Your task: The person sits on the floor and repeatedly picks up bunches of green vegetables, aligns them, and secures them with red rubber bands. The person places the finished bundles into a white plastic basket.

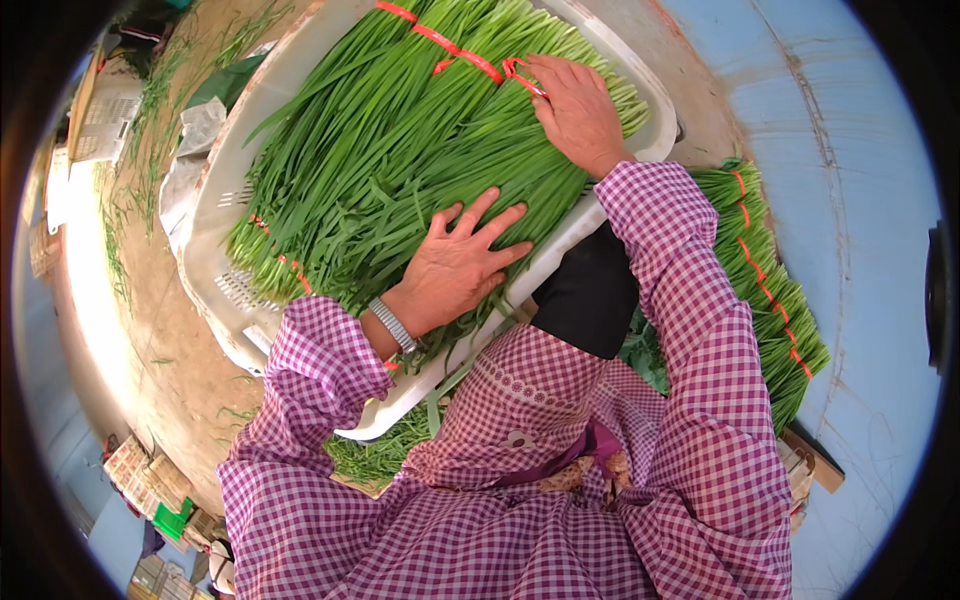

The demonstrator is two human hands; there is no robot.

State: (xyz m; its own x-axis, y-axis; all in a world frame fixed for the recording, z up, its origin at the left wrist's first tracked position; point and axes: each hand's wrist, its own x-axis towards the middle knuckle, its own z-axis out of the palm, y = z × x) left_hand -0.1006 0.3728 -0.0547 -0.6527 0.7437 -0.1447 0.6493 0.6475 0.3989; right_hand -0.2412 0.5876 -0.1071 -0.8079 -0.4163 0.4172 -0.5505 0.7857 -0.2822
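Note:
A white plastic crate (480, 330) in front of me holds bundles of long green leafy stalks (390, 142), likely garlic chives, tied with red bands (456, 51). My left hand (461, 262), with a metal watch band at the wrist, lies flat on the leaves near the crate's near side, fingers spread. At the cut-stem end, my right hand (574, 112) rests over the nearest bundle, its fingertips at a red tie (523, 77). Whether those fingers grip the tie or only touch it is not plain.
More banded green bundles (772, 300) lie on the right beside a blue surface (862, 187). Loose leaves (382, 446) lie below the crate. Scattered leaves and a pale plastic sheet (195, 150) are on the floor to the left. Stacked crates (146, 480) stand at lower left.

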